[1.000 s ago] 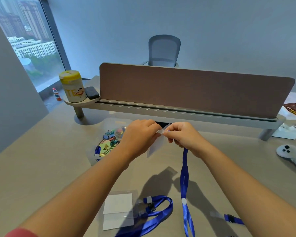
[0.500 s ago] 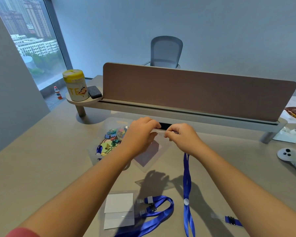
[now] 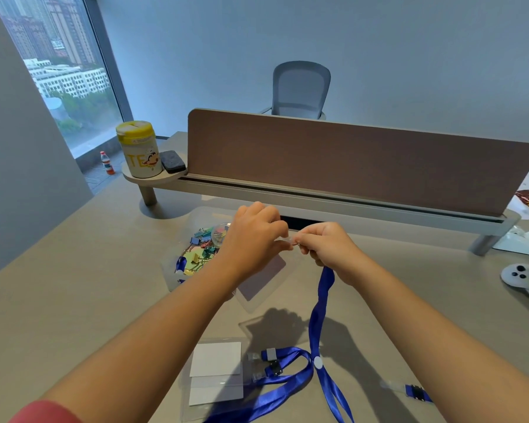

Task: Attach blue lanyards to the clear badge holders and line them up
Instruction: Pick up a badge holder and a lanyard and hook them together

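Badge holder (image 3: 264, 277) pinched at top in left hand (image 3: 254, 239) grip, above table (image 3: 74, 300); right hand (image 3: 324, 247) grip clamped on blue lanyard (image 3: 319, 303) end.

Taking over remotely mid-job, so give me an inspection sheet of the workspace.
Surface: beige desk, brown divider behind.
Job's things: clear badge holder and blue lanyard held up; finished holders near the front edge; loose clip end.
Clutter: bag of binder clips, yellow-lidded canister, white controller.
Grippers: left hand and right hand pinching together.
Cables: nothing seen.
Surroundings: chair, window.
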A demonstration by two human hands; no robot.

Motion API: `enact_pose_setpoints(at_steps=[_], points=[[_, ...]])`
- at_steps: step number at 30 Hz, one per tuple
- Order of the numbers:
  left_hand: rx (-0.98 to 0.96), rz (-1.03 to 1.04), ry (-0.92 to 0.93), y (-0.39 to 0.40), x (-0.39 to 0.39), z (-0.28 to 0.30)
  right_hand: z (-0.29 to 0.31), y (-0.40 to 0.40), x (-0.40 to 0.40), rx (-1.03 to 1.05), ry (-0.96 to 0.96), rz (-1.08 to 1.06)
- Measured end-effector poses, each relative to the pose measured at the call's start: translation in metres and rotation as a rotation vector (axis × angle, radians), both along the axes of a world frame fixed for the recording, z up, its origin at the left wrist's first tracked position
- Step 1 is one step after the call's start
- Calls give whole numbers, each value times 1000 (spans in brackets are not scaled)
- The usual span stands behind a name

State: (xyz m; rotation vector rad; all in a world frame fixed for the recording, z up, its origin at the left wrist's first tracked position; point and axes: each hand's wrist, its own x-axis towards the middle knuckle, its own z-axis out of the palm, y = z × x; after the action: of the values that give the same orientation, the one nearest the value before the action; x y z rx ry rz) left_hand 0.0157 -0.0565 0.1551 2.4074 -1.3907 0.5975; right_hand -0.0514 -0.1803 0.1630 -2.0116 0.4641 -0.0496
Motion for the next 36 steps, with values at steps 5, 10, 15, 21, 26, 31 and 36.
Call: enact_pose_setpoints(at_steps=[5, 10, 15, 21, 26, 31, 36], points=[[58, -85, -57, -2, -1, 4, 2, -2, -2, 114, 16, -33], [98, -103, -147, -6, -2, 1, 4, -5, -6, 230, 21, -78], [76, -66, -119, -11, -1, -3, 4, -3, -5, 224, -5, -107], [118, 78, 168, -16, -5, 5, 1, 2, -3, 103, -56, -101], [71, 89, 363, -16, -4, 7, 2, 1, -2, 168, -82, -147], [37, 90, 436, -12, -2, 12, 2, -1, -3, 141, -75, -48], [41, 47, 463, -6, 1, 16, 2, 0, -6, 58, -79, 32]])
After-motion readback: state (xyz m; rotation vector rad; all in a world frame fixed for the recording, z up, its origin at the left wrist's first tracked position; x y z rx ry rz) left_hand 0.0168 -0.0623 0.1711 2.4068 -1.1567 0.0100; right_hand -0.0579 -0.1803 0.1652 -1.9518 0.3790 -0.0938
